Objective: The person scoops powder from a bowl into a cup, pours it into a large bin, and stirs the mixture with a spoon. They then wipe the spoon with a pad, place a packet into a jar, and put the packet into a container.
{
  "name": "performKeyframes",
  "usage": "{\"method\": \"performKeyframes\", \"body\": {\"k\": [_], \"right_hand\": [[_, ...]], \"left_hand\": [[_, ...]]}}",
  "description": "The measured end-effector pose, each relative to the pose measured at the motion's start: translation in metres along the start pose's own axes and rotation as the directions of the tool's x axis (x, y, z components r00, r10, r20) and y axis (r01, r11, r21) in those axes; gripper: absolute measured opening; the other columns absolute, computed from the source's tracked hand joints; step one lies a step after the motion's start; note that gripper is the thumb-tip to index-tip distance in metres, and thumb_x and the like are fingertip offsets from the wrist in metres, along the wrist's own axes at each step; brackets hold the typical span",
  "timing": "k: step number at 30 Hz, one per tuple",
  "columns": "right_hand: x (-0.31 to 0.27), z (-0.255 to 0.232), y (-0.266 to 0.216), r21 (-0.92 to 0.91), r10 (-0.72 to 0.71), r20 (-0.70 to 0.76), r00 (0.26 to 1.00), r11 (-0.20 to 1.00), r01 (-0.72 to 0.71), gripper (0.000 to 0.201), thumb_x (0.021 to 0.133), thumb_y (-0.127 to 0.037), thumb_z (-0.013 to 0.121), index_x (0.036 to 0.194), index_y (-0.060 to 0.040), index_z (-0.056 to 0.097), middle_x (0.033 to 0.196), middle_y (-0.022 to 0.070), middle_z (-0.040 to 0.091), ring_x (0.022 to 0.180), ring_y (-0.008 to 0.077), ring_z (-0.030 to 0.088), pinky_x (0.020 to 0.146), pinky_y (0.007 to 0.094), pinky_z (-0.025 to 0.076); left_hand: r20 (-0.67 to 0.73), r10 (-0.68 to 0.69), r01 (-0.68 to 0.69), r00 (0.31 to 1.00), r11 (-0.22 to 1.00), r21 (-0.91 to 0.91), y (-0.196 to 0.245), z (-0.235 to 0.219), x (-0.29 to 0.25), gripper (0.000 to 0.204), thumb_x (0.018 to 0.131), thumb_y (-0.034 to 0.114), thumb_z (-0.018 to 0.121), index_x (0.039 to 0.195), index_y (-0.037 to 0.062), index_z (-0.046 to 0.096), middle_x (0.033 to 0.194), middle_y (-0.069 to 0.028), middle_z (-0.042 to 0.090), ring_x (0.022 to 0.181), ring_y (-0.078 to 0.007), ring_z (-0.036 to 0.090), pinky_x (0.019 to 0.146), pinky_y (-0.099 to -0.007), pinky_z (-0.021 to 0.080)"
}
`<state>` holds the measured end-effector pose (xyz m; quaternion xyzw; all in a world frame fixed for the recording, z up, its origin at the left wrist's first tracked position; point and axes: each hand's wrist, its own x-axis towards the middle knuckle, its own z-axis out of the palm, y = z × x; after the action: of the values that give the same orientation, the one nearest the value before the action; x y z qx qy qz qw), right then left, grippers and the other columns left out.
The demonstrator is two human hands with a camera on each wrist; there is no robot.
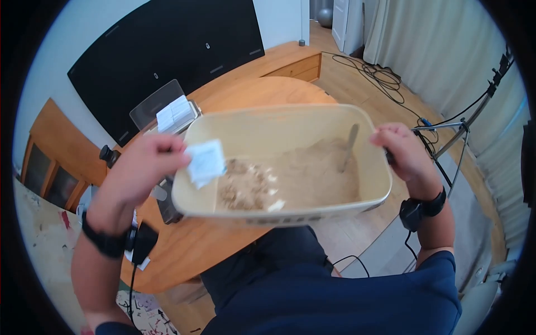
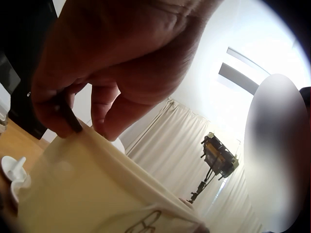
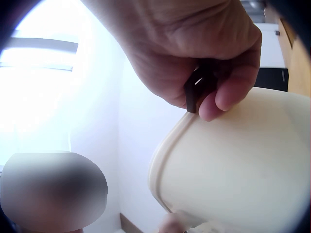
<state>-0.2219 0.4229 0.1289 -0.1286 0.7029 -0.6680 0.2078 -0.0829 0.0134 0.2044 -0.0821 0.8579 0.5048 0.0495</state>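
A cream plastic tub (image 1: 285, 120) hangs over the round wooden table, held up between both hands. Inside lie fine tan sand-like material (image 1: 318, 178), darker brown clumps (image 1: 243, 187) on the left side and a few pale bits. A grey utensil handle (image 1: 350, 146) sticks up from the sand at the right. My left hand (image 1: 146, 167) grips the dark handle (image 2: 70, 116) at the tub's left rim. A white and pale blue packet (image 1: 205, 163) shows at its fingertips, overlapping the tub's inner wall. My right hand (image 1: 403, 148) has its fingers curled round the dark handle (image 3: 197, 90) at the right rim.
Behind the tub, a clear-lidded box with white sheets (image 1: 176, 114) stands on the table (image 1: 268, 92). A large black screen (image 1: 173, 53) leans beyond it. Cables (image 1: 379, 81) and a tripod (image 1: 463, 128) are on the right. White dishes (image 2: 15, 172) lie at the left.
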Motion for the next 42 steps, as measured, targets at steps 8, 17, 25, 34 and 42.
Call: {"method": "performKeyframes", "body": {"k": [8, 17, 25, 34, 42], "right_hand": [[0.042, -0.059, -0.005, -0.045, -0.157, -0.339, 0.928, 0.988, 0.151, 0.020, 0.092, -0.018, 0.060, 0.078, -0.0032, 0.062, 0.061, 0.0036, 0.061, 0.040, 0.0104, 0.052, 0.038, 0.0232, 0.043], [0.130, -0.046, 0.080, 0.077, -0.028, -0.441, 0.897, 0.995, 0.069, 0.022, 0.093, -0.019, 0.059, 0.082, 0.0006, 0.061, 0.065, 0.0077, 0.061, 0.047, 0.0132, 0.059, 0.043, 0.0258, 0.049], [0.163, -0.025, 0.099, 0.196, 0.073, -0.464, 0.883, 0.980, 0.021, 0.023, 0.095, -0.020, 0.059, 0.084, 0.0006, 0.058, 0.068, 0.0092, 0.062, 0.050, 0.0154, 0.062, 0.046, 0.0276, 0.052], [0.178, -0.003, 0.076, 0.051, 0.109, -0.372, 0.922, 0.994, -0.097, 0.035, 0.098, -0.032, 0.063, 0.091, 0.0023, 0.062, 0.071, 0.0071, 0.062, 0.056, 0.0142, 0.063, 0.050, 0.0255, 0.053], [0.098, 0.048, 0.111, -0.500, -0.489, -0.393, 0.779, 0.825, 0.265, 0.024, 0.091, -0.019, 0.074, 0.092, 0.0014, 0.061, 0.073, 0.0061, 0.061, 0.061, 0.0106, 0.058, 0.055, 0.0249, 0.045]], "left_hand": [[0.083, 0.101, -0.104, 0.991, 0.994, 0.036, 0.054, 0.043, 0.218, 0.012, 0.088, 0.013, 0.072, 0.098, 0.0067, 0.072, 0.089, -0.0033, 0.068, 0.082, -0.0143, 0.061, 0.076, -0.0332, 0.048], [0.133, 0.056, -0.090, 0.990, 0.960, 0.265, 0.012, 0.073, 0.368, 0.008, 0.088, 0.015, 0.071, 0.093, 0.0078, 0.071, 0.089, -0.0035, 0.067, 0.085, -0.0147, 0.059, 0.080, -0.0326, 0.046], [0.147, 0.100, -0.126, 0.984, 0.975, 0.185, -0.009, 0.070, 0.413, 0.010, 0.088, 0.015, 0.072, 0.092, 0.0060, 0.072, 0.088, -0.0025, 0.067, 0.083, -0.0130, 0.058, 0.078, -0.0307, 0.046], [-0.037, 0.295, -0.287, 0.955, 0.947, 0.140, 0.031, 0.020, 0.342, 0.016, 0.088, 0.021, 0.073, 0.096, 0.0071, 0.073, 0.090, 0.0026, 0.065, 0.090, -0.0088, 0.055, 0.082, -0.0259, 0.043], [-0.188, 0.150, -0.198, 0.971, 0.944, -0.265, -0.019, -0.027, 0.149, 0.018, 0.092, 0.022, 0.070, 0.105, 0.0092, 0.068, 0.097, 0.0019, 0.066, 0.090, -0.0094, 0.057, 0.081, -0.0256, 0.041]]}}
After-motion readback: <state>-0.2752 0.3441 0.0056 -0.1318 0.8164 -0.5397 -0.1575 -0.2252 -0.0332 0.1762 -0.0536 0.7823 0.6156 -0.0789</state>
